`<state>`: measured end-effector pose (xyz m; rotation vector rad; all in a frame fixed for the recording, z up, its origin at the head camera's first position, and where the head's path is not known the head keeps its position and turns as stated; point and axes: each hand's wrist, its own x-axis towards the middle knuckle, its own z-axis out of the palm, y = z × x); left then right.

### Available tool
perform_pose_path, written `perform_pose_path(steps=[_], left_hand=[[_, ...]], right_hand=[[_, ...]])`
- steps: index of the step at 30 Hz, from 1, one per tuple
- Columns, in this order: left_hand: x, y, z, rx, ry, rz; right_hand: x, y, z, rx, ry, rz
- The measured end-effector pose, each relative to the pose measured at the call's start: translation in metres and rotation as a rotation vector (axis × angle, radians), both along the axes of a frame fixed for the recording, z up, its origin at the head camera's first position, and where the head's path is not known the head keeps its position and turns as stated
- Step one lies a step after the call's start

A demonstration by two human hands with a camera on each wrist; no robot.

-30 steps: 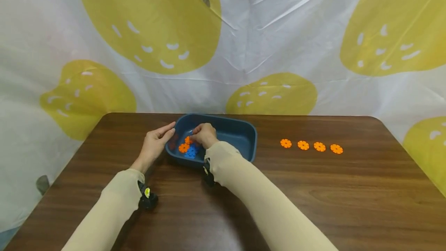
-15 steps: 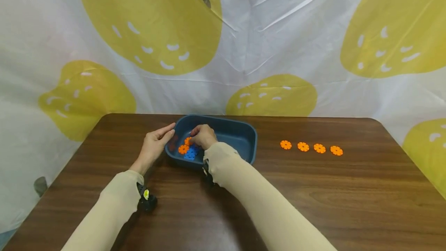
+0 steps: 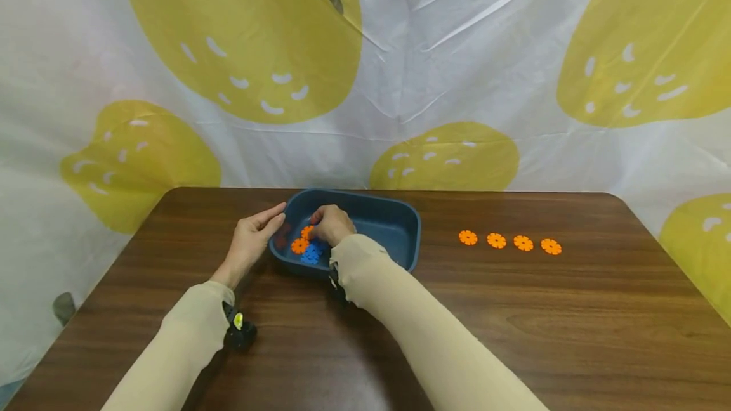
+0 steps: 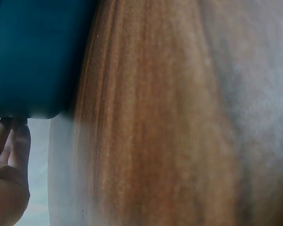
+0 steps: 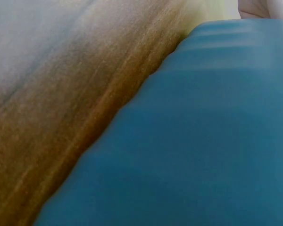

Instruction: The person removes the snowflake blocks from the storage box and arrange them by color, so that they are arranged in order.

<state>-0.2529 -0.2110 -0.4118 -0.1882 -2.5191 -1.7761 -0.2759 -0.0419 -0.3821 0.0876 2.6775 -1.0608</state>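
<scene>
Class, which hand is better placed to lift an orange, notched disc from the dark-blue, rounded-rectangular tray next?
The right hand, probably: it is inside the tray, close to the two visible orange discs there. The left hand is outside, at the tray's left end.

Inside the blue bin (image 3: pixel 394 224), the fingertips of the right hand (image 3: pixel 334 226) are hidden; whether anything is held cannot be told. The overlapped blue discs (image 3: pixel 311 253) cannot be counted. Beside the bin, the left hand (image 4: pixel 9 186) is cut off by the left wrist view's edge, and the table (image 4: pixel 146 117) is blurred.
</scene>
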Motion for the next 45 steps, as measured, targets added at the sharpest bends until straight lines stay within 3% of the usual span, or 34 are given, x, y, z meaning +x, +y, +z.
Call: perform_pose_path(steps=[28, 45], left_hand=[[-0.0003, 0.0005, -0.0013, 0.021, -0.001, -0.003], [-0.0011, 0.0004, -0.0022, 0.035, 0.002, 0.005]], right_hand=[[-0.0012, -0.0009, -0.0055, 0.111, 0.061, 0.037], [0.0003, -0.0007, -0.0043, 0.104, 0.054, 0.059]])
